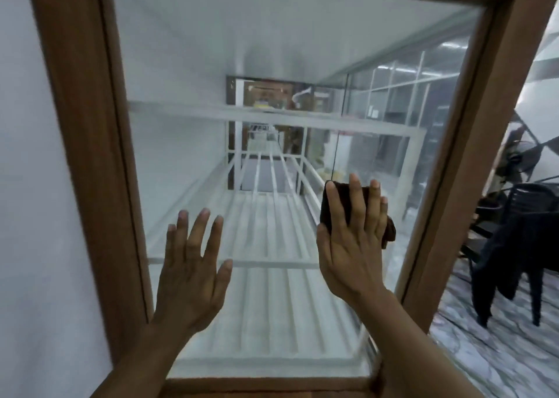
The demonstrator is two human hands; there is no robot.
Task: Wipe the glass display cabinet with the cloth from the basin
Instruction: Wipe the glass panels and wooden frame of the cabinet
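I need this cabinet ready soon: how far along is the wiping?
Done: the cloth is already at the glass. In hand: the right hand presses it flat low on the right, the left hand spread beside. Left: the glass looks hazy all over, so most wiping seems ahead.

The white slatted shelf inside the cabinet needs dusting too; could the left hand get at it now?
Probably not: the glass pane in its brown frame stands between the left hand and the white slatted shelf, and no opening shows.
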